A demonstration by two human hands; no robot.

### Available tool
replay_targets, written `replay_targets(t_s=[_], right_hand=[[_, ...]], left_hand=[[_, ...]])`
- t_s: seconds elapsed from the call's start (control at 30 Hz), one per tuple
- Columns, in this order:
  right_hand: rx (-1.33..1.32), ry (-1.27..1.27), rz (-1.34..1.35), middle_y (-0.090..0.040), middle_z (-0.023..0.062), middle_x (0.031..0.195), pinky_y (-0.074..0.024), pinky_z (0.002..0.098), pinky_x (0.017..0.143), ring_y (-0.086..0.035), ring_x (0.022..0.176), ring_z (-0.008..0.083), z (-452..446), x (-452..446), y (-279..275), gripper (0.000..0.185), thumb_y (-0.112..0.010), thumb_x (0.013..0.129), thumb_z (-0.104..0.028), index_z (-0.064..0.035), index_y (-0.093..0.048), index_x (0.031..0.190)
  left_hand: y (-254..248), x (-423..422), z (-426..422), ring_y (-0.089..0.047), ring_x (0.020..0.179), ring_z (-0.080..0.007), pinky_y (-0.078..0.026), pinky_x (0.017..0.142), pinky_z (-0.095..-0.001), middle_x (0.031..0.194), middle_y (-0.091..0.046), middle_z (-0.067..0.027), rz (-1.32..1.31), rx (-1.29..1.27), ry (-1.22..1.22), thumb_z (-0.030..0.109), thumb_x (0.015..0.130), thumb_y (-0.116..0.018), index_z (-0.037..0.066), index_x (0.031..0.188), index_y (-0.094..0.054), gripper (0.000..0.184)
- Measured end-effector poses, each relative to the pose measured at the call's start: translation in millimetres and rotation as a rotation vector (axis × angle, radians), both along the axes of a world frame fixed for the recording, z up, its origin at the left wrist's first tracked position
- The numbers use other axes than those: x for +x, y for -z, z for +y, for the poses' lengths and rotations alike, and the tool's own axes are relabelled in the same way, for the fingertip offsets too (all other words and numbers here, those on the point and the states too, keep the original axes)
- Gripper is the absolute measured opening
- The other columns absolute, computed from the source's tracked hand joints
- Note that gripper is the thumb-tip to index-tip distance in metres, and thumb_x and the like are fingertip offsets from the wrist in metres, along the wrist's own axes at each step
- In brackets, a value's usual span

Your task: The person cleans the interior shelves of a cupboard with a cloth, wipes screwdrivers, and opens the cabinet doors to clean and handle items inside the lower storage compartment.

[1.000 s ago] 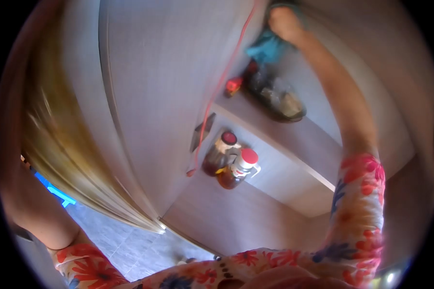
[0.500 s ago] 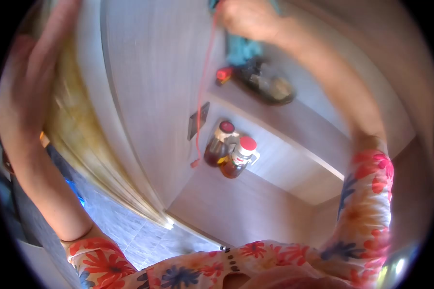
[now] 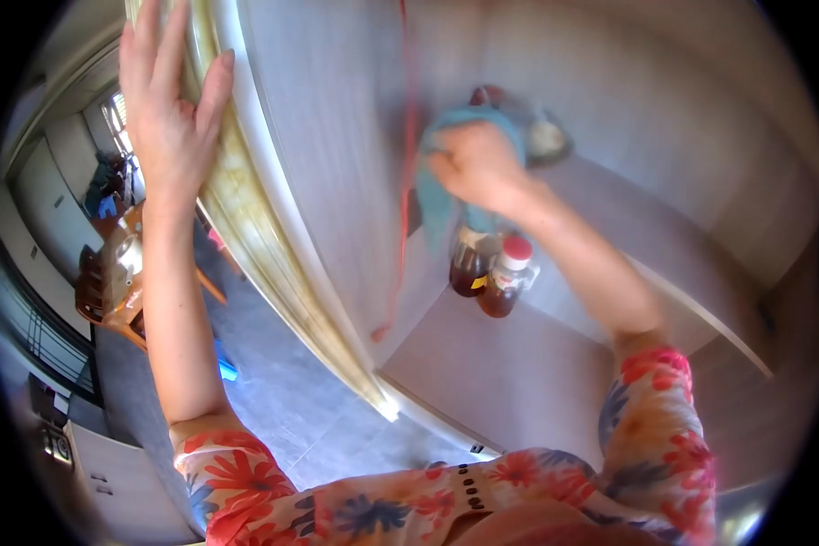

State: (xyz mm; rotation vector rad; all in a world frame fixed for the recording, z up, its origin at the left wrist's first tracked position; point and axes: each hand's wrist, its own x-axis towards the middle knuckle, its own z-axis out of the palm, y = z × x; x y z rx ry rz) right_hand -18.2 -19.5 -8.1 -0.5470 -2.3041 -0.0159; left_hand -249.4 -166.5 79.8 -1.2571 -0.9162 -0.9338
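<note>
Along the yellow trim (image 3: 266,259) at left, the left hand (image 3: 168,123) is spread open, gripping nothing. Past the hanging red cord (image 3: 409,100), the right hand (image 3: 478,166) is clenched on a teal cloth (image 3: 437,209) before the cabinet wall (image 3: 646,100), above two bottles (image 3: 500,293); to work well here, I'd judge, the cloth's loose end wants gathering clear of cord and bottles.

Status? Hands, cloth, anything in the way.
Left hand open against yellowish trim. Right hand gripping teal cloth, blurred. Red cord hanging close by; two bottles below in view, contact with cloth unclear.
</note>
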Motion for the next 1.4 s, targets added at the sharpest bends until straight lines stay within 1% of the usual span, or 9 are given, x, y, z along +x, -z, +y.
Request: replay_targets(t_s=[0.27,0.47,0.53,0.7,0.9,1.0,1.1,1.2,1.4], right_hand=[[-1.25,-0.809,0.631,-0.061,0.0089,0.085,-0.0467,0.0289,0.07,-0.058,0.076,0.0175,12.2,44.6,61.3,0.023,-0.051,0.067,0.002,0.0032,-0.06,0.088],[-1.306,-0.911,0.8,-0.062,0.0094,0.076,-0.0463,0.0292,0.066,-0.058,0.067,0.0179,-10.8,70.0,75.3,0.021,-0.048,0.062,0.003,0.0034,-0.06,0.079],[-1.166,-0.889,0.755,-0.062,0.01,0.076,-0.0469,0.0297,0.066,-0.058,0.067,0.0187,-17.6,77.5,82.8,0.022,-0.049,0.061,0.002,0.0035,-0.059,0.08],[-1.413,-0.916,0.603,-0.062,0.0114,0.077,-0.0481,0.0316,0.065,-0.059,0.068,0.0201,-23.0,83.9,98.7,0.022,-0.05,0.061,0.001,0.0036,-0.059,0.081],[-1.632,-1.017,0.48,-0.062,0.0116,0.079,-0.0482,0.0323,0.065,-0.06,0.069,0.0209,-19.2,96.5,117.5,0.025,-0.051,0.06,0.002,0.0034,-0.058,0.084],[-1.64,-1.006,0.418,-0.062,0.0109,0.079,-0.0476,0.0318,0.065,-0.059,0.069,0.0204,-24.2,88.5,118.7,0.026,-0.05,0.06,0.003,0.003,-0.058,0.084],[-1.617,-1.067,0.295,-0.061,0.0086,0.079,-0.0464,0.0291,0.063,-0.058,0.069,0.018,-30.5,65.9,116.7,0.027,-0.049,0.06,0.003,0.0028,-0.059,0.085],[-1.486,-1.222,-0.085,-0.061,0.0062,0.079,-0.0452,0.0259,0.061,-0.058,0.07,0.0146,-17.2,49.2,103.2,0.028,-0.047,0.061,0.004,0.0027,-0.059,0.086],[-1.083,-0.288,0.29,-0.062,0.0088,0.09,-0.0487,0.0296,0.066,-0.06,0.083,0.0173,5.8,37.2,32.3,0.031,-0.064,0.071,-0.015,0.002,-0.058,0.097]], left_hand=[[2.7,5.4,-2.5,-0.028,0.126,-0.0333,-0.027,0.1,-0.0411,0.136,-0.034,-0.0116,0.013,0.043,-0.255,0.04,0.083,-0.056,0.011,0.124,-0.048,0.051],[107.3,77.5,-15.1,-0.058,0.089,-0.0162,-0.044,0.078,-0.0293,0.103,-0.062,-0.0077,-0.836,-0.513,0.889,0.019,0.086,-0.054,0.006,0.109,-0.059,0.027],[172.3,81.5,5.4,-0.056,0.095,-0.0188,-0.045,0.077,-0.0309,0.108,-0.059,-0.0098,-1.175,-1.056,1.073,0.031,0.086,-0.052,0.002,0.109,-0.057,0.037],[252.7,137.9,37.9,-0.041,0.116,-0.0216,-0.037,0.091,-0.0413,0.127,-0.045,-0.0092,-1.636,-1.308,2.076,0.06,0.083,-0.04,0.005,0.123,-0.046,0.068],[241.3,140.0,5.9,-0.038,0.118,-0.021,-0.033,0.095,-0.0408,0.128,-0.043,-0.0096,-1.509,-1.248,1.259,0.062,0.083,-0.037,0.002,0.126,-0.041,0.074],[227.6,136.4,-7.9,-0.046,0.111,-0.021,-0.036,0.093,-0.0362,0.122,-0.048,-0.0104,-1.424,-1.136,1.301,0.057,0.084,-0.043,0.0,0.124,-0.041,0.069],[239.6,155.5,-15.6,-0.053,0.103,-0.0222,-0.041,0.09,-0.0334,0.111,-0.055,-0.0128,-1.622,-1.186,2.08,0.037,0.085,-0.054,-0.002,0.118,-0.047,0.052],[256.5,130.8,-26.3,-0.058,0.092,-0.022,-0.046,0.084,-0.0325,0.1,-0.06,-0.0113,-1.583,-1.41,1.845,0.029,0.083,-0.059,-0.002,0.117,-0.048,0.048],[213.3,99.5,-65.6,-0.06,0.089,-0.0222,-0.048,0.08,-0.0351,0.099,-0.061,-0.0111,-1.865,-0.954,1.833,0.021,0.083,-0.059,-0.002,0.111,-0.052,0.037]])
